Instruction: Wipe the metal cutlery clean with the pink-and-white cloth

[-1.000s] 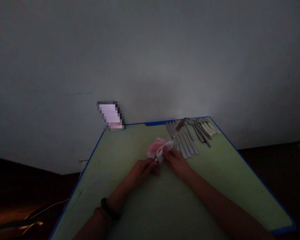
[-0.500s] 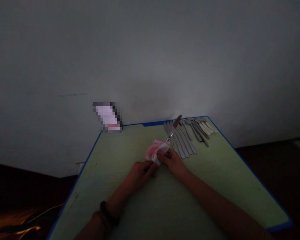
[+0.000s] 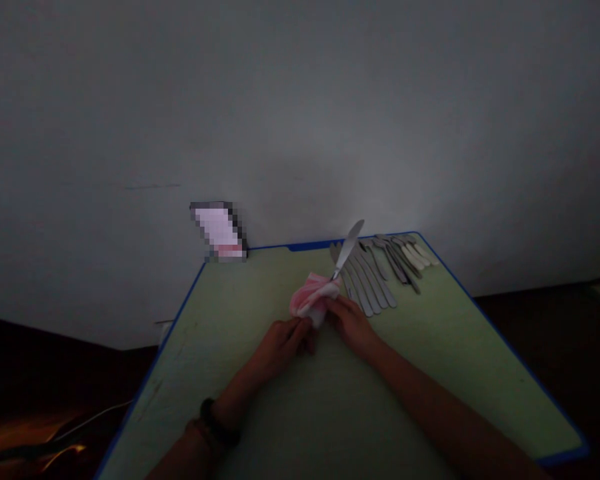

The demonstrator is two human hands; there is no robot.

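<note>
A pink and white cloth (image 3: 314, 293) is bunched around the handle of a table knife (image 3: 350, 247), whose bare blade points up and away to the right. My left hand (image 3: 284, 341) is closed at the cloth's lower left end, where the knife's handle end is hidden. From the right, my right hand (image 3: 354, 325) pinches the cloth around the handle, thumb on top. Behind the blade, several forks (image 3: 370, 283) lie side by side on the pale green table (image 3: 250, 293).
Farther right lie several dark metal pieces of cutlery (image 3: 397, 261) and several white-handled pieces (image 3: 415, 253). A phone-like device with a blurred screen (image 3: 219, 230) leans on the wall (image 3: 300, 133) at the table's back left corner. Blue edging (image 3: 520, 370) rims the table.
The knife has turned, so its blade now shows broader and brighter, with the tip slightly higher. My right fingers have shifted a little along the cloth. The view has moved slightly.
</note>
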